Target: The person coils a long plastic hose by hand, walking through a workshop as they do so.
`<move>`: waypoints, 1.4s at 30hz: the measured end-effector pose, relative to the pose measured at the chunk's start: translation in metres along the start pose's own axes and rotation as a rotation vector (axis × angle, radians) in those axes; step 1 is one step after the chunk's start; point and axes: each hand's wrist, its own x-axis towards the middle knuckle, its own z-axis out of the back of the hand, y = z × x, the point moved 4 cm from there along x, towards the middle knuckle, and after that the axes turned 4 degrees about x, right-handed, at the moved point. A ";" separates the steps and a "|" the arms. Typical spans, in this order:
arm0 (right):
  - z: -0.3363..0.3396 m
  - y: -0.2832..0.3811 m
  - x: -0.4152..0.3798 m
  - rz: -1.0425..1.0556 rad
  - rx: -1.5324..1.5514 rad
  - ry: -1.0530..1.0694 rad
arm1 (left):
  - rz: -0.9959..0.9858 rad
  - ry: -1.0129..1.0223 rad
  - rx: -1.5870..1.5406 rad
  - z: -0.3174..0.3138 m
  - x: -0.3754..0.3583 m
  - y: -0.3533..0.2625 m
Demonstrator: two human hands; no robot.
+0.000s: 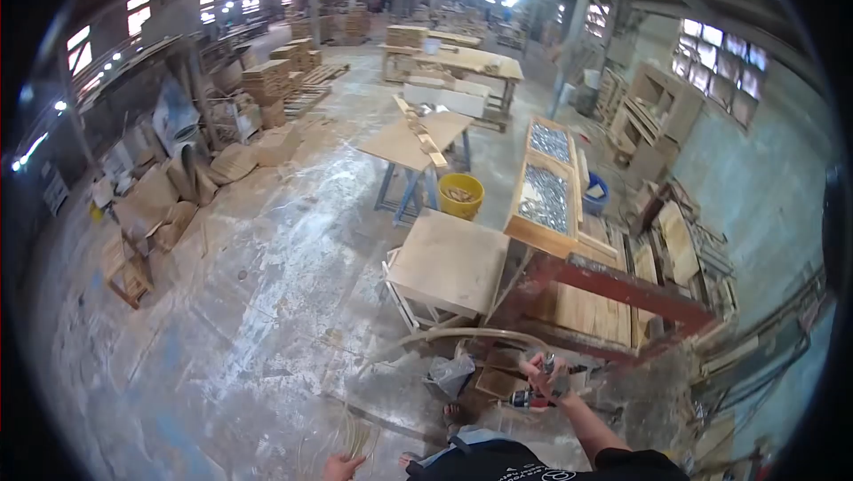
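Observation:
Low in the head view, my left hand [342,466] is closed on a bundle of thin pale strips [355,437] that hangs above the floor. My right hand [544,376] is raised at the right, with its fingers wrapped round a red and black power drill [531,399]. A long curved pale strip [462,333] arches from near the left side to just above my right hand. A clear plastic bag [451,373] lies to the left of the drill.
Ahead stands a square wooden-topped table [449,261], with a red frame [640,290] at its right. Long trays of metal hardware [544,197] extend behind the frame. A yellow bucket [460,197] and another table [413,141] stand farther off. Cardboard [169,206] is piled at the left.

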 end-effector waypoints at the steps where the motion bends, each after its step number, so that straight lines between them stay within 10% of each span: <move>1: -0.006 0.004 -0.002 0.017 -0.005 0.040 | 0.035 0.008 0.044 -0.003 -0.006 0.007; 7: -0.040 0.004 -0.012 -0.007 -0.250 0.190 | -0.109 -0.074 -0.059 -0.053 0.008 0.064; 13: -0.077 -0.005 -0.019 0.031 -0.169 0.318 | -0.018 -0.021 -0.934 -0.087 0.030 0.078; 16: -0.097 0.022 -0.032 0.049 -0.219 0.434 | 0.175 -0.065 -1.197 -0.054 0.010 0.035; 24: -0.146 0.029 -0.056 -0.252 -0.145 0.452 | -0.086 -0.169 -1.473 0.025 -0.012 0.005; 42: -0.311 0.008 0.056 0.259 -0.581 0.939 | -0.383 -0.706 -1.969 0.258 -0.001 -0.099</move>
